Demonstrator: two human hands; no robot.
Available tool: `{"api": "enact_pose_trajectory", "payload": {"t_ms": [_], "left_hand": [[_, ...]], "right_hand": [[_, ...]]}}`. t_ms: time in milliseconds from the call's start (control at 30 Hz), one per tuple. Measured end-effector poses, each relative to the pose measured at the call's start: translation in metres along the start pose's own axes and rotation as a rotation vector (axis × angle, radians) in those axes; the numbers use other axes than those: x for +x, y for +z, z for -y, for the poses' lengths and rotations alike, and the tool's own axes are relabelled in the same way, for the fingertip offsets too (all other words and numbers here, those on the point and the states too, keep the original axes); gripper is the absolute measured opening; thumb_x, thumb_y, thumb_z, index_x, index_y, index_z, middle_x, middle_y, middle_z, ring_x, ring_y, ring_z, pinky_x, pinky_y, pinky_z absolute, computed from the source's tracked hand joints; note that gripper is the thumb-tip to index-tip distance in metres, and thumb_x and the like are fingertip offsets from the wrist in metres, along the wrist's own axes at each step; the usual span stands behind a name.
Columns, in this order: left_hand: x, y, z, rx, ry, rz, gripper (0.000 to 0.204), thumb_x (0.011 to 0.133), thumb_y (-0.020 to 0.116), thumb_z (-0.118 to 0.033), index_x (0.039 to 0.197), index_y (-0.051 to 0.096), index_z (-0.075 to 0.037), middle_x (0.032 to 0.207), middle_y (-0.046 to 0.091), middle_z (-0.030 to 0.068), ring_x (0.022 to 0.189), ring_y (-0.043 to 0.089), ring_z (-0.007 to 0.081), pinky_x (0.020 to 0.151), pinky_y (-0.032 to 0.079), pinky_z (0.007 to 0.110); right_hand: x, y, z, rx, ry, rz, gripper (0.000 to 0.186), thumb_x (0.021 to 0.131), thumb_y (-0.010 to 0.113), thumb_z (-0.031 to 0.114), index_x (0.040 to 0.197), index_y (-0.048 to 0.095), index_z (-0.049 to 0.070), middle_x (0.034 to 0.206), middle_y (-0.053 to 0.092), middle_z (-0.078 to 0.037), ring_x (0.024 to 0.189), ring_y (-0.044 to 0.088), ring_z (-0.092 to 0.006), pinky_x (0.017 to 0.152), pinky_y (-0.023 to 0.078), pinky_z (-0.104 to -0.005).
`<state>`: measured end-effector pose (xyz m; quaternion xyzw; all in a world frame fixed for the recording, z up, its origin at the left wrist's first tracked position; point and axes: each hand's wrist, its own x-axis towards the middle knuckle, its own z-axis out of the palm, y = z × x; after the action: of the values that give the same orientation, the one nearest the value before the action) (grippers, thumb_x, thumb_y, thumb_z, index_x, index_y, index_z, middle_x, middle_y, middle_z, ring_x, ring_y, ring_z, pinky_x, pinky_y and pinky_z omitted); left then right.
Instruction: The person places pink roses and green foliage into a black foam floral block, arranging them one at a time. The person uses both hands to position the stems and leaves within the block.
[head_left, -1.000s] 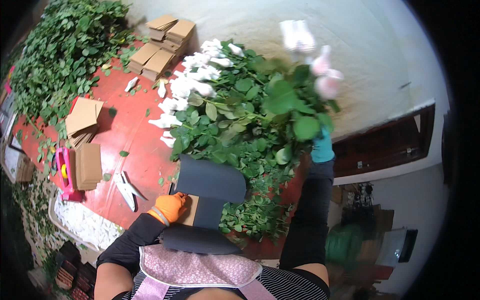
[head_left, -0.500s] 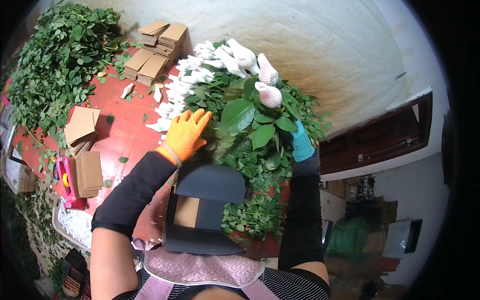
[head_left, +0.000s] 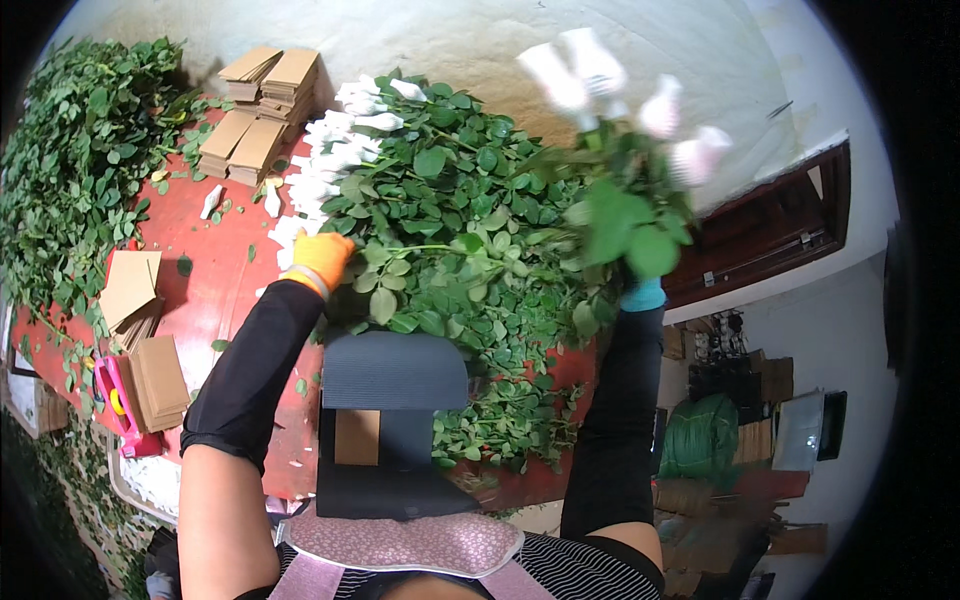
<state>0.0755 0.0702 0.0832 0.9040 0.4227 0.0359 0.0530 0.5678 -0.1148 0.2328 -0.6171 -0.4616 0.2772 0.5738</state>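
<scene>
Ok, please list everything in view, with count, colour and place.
Held flowers: four, whitish, upper right
Flower pile: many, green with white heads, centre
Loose pieces: two, white, left of pile
Leaf heap: one, green, far left
Cardboard stacks: several, brown, back and left
Tape dispenser: one, pink, left
Ridged stand: one, dark grey, near body
Cardboard piece: one, brown, on stand
Table: one, red, underneath
Wall: one, whitish, behind
Bundle: one, green, right background
Other background: blurred, uncounted
Apron: one, pink, bottom
Sleeves: two, black, forearms
Left hand: one, orange glove, at pile
Right hand: one, teal glove, holding flowers
</scene>
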Motion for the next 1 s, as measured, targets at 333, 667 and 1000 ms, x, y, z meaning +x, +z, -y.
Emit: {"api": "enact_pose_trajectory", "payload": {"t_ms": [333, 667, 1000], "left_hand": [[0.027, 0.035, 0.013, -0.004, -0.070, 0.092, 0.018, 0.080, 0.060, -0.010, 0.095, 0.067, -0.019, 0.094, 0.071, 0.0061, 0.095, 0.069, 0.0273, 0.089, 0.045, 0.053], [0.040, 0.063, 0.020, 0.114, -0.081, 0.103, 0.021, 0.084, 0.057, -0.013, 0.100, 0.068, -0.020, 0.108, 0.070, 0.0042, 0.105, 0.066, 0.0264, 0.082, 0.049, 0.046], [-0.040, -0.043, 0.004, 0.025, -0.047, -0.257, 0.016, 0.078, 0.064, -0.010, 0.093, 0.061, -0.009, 0.084, 0.066, 0.0131, 0.078, 0.066, 0.0340, 0.067, 0.053, 0.043]], "right_hand": [[-0.094, -0.168, 0.191, 0.324, -0.325, -0.545, 0.046, 0.096, 0.056, 0.037, 0.129, 0.054, 0.005, 0.122, 0.059, -0.010, 0.108, 0.060, -0.0262, 0.093, 0.053, -0.0432], [-0.251, -0.231, 0.290, 0.055, -0.492, -0.860, 0.037, 0.094, 0.056, 0.027, 0.123, 0.059, 0.004, 0.113, 0.063, -0.011, 0.098, 0.063, -0.0260, 0.086, 0.053, -0.0409], [-0.239, 0.018, 0.118, -0.073, 0.050, -0.293, 0.030, 0.092, 0.057, 0.017, 0.117, 0.064, 0.003, 0.104, 0.067, -0.012, 0.087, 0.066, -0.0258, 0.078, 0.054, -0.0386]]}}
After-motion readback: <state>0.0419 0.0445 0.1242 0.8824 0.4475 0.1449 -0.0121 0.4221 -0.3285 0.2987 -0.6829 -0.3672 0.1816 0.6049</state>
